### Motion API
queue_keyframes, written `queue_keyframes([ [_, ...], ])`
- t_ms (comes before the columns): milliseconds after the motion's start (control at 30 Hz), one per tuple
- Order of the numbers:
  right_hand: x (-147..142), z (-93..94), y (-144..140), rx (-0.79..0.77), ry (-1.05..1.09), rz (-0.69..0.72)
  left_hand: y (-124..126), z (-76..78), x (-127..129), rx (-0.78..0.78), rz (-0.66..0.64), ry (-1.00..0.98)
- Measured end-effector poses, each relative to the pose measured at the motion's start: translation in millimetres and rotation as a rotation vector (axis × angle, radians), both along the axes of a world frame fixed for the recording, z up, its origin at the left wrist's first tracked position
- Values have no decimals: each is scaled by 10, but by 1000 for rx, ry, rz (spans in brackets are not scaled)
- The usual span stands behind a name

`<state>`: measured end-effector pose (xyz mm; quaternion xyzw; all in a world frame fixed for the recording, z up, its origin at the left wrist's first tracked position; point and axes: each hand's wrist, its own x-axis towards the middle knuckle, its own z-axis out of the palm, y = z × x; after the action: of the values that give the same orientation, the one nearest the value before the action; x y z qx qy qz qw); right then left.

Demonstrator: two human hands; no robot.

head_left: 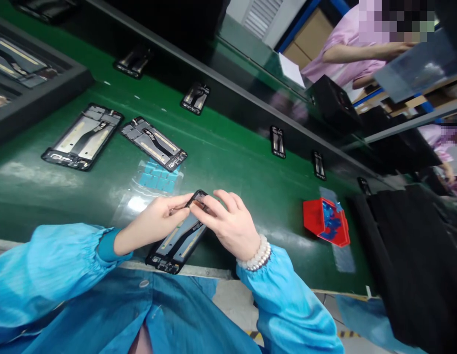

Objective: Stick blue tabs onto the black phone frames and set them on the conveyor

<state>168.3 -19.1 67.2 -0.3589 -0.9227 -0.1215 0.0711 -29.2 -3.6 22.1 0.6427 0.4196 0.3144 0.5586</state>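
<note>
A black phone frame (176, 243) lies at the near edge of the green conveyor belt (231, 162), its inside facing up. My left hand (154, 223) pinches the frame's far end from the left. My right hand (228, 223), with a pearl bracelet at the wrist, presses fingertips on the same far end from the right. Both hands meet over the frame's top corner. A sheet of small blue pads (159, 178) lies just beyond my hands.
Two more phone frames (82, 137) (153, 143) lie on the belt at the left. Several frames ride further along. A grey tray (25, 73) holds frames at the far left. A red bin (326, 221) of blue parts sits right. A person in pink (346, 49) works opposite.
</note>
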Motion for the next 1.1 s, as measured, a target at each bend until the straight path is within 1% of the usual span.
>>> queue_keyframes([
  [67, 4, -20, -18, 2, 55, -19, -12, -6, 12, -32, 4, -19],
  [100, -8, -48, -41, 14, 98, -57, -19, -10, 19, -46, 20, -31],
  [200, -113, -182, -157, 60, 228, -270, -41, -25, 36, -78, 92, -82],
  [267, -222, -280, -249, 76, 288, -411, -56, -28, 40, -82, 113, -102],
  [367, -367, -373, -364, 100, 334, -514, -80, -14, 40, -60, 113, -96],
  [500, -458, -365, -436, 120, 341, -577, -111, 10, 38, -26, 116, -57],
  [667, -489, -312, -400, 54, 398, -534, -123, -11, 25, -4, 104, 1],
  [800, -454, -271, -382, 67, 404, -609, -117, -27, 39, -50, 105, -72],
  [867, -411, -244, -418, 29, 473, -595, -103, -11, 52, -91, 120, -123],
  [933, -355, -235, -487, -70, 605, -576, -73, 26, 56, -145, 147, -169],
  [967, -322, -242, -529, -164, 688, -572, -53, 49, 55, -175, 165, -192],
  [1000, -284, -258, -566, -299, 781, -568, -33, 73, 51, -204, 183, -213],
  [1033, -239, -279, -591, -478, 874, -563, -15, 94, 45, -228, 192, -231],
  [1100, -110, -322, -548, -892, 1035, -543, 2, 117, 31, -243, 179, -255],
])
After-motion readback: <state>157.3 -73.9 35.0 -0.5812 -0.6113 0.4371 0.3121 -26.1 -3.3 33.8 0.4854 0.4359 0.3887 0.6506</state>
